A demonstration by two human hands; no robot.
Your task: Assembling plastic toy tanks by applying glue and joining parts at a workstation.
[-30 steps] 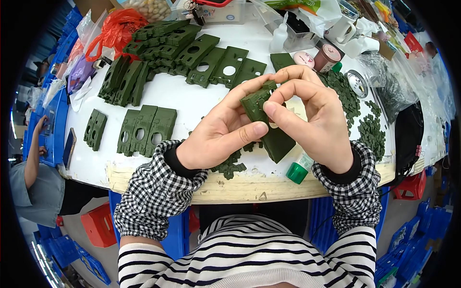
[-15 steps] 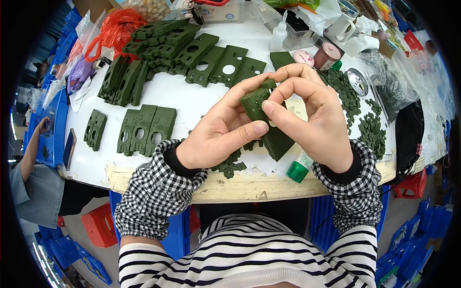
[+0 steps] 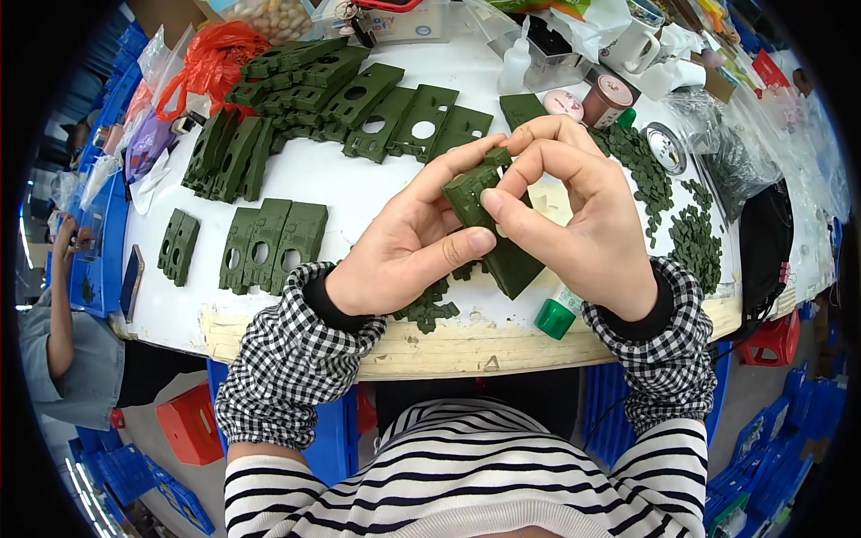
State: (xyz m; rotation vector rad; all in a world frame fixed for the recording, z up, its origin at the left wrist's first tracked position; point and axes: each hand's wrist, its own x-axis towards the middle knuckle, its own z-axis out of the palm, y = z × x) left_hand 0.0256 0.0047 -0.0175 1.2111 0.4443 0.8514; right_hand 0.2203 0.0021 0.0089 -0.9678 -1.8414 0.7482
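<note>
Both hands pinch one dark green plastic bracket [image 3: 477, 193] above the white table's [image 3: 359, 184] near edge.
The left hand [image 3: 408, 242] grips its lower side between thumb and fingers; the right hand [image 3: 574, 215] clamps its top corner with thumb and forefinger. The bracket is a flat, matte piece with small notched edges, tilted, over another green plate [image 3: 513, 262]. Compared with a second ago, the hold and position look unchanged.
</note>
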